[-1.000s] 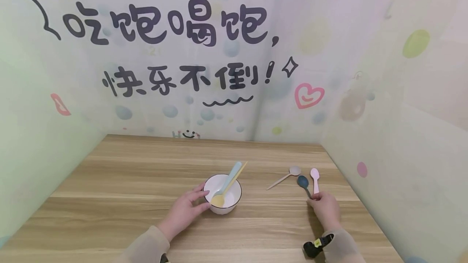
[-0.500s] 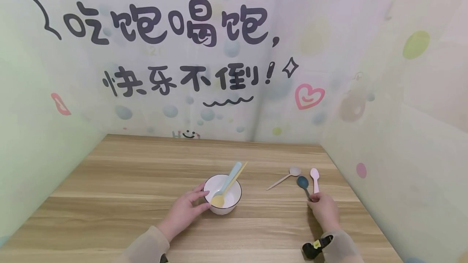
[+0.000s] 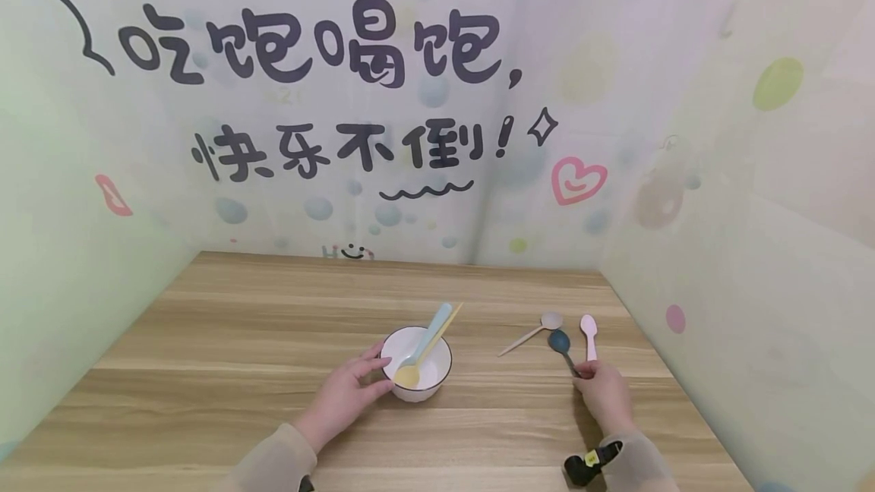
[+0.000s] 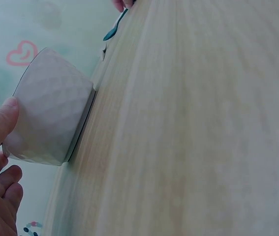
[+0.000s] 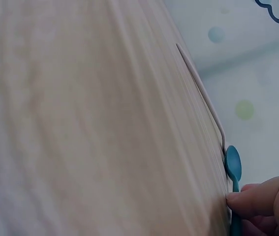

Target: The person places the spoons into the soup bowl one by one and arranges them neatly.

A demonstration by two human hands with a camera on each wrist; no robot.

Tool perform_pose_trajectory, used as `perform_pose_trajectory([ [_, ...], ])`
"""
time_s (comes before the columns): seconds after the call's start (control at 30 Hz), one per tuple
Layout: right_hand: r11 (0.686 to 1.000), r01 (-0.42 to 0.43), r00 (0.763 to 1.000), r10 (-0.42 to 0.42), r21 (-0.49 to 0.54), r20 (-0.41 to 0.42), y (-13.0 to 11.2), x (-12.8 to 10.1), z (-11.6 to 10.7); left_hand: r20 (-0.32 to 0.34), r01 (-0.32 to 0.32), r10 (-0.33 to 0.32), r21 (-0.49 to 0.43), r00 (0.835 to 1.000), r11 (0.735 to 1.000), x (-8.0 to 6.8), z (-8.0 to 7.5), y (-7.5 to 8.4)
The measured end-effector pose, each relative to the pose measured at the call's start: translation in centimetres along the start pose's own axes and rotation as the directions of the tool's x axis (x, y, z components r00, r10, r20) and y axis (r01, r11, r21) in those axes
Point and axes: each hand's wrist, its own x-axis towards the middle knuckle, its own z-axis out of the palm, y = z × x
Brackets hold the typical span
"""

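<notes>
My left hand (image 3: pixel 374 372) holds the near-left side of a white bowl (image 3: pixel 432 374), thumb and fingers set around its wall; in the left wrist view the thumb (image 4: pixel 4 118) presses on the bowl (image 4: pixel 50 113). A light blue spoon (image 3: pixel 431 332) and a yellow spoon (image 3: pixel 409 375) lean inside it. My right hand (image 3: pixel 586 373) pinches the handle end of a dark teal spoon (image 3: pixel 559 341), and in the right wrist view my fingertips (image 5: pixel 237 200) hold that spoon (image 5: pixel 232 164) at the table's surface.
A pink spoon (image 3: pixel 589 331) lies just right of the teal one and a beige spoon (image 3: pixel 529 333) just left, its thin handle (image 5: pixel 201 91) also visible. The wooden table (image 3: pixel 239 340) is boxed in by decorated walls behind, left and right.
The teal spoon's head has swung slightly left, away from the pink spoon, as my right hand took its handle. The left hand and bowl have stayed put.
</notes>
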Motion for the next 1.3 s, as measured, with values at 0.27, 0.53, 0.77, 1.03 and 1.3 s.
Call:
perform_pose_trajectory([
  [0.27, 1.0, -0.006, 1.0, 0.005, 0.031, 0.027, -0.32, -0.03, 0.47, -0.004, -0.007, 0.007, -0.001, 1.0, 1.0, 0.0, 0.0, -0.15],
  [0.53, 0.999, 0.002, 1.0, -0.004, 0.05, 0.024, -0.25, -0.28, 0.64, -0.002, -0.006, 0.006, -0.004, 1.0, 1.0, -0.02, 0.04, -0.15],
  [0.77, 0.998, -0.047, 0.999, 0.046, 0.039, 0.008, -0.38, -0.56, 0.66, -0.003, -0.002, 0.002, -0.009, 1.0, 1.0, 0.01, 0.09, -0.19],
  [1.03, 0.997, -0.073, 0.997, 0.073, 0.015, -0.015, -0.35, -0.65, 0.97, 0.001, 0.0, 0.0, -0.011, 1.0, 1.0, 0.12, 0.01, -0.12],
  [1.3, 0.998, -0.068, 0.997, 0.068, 0.013, -0.042, -0.28, -0.74, 1.01, 0.002, -0.016, 0.016, -0.016, 1.0, 1.0, -0.05, -0.03, 0.13],
])
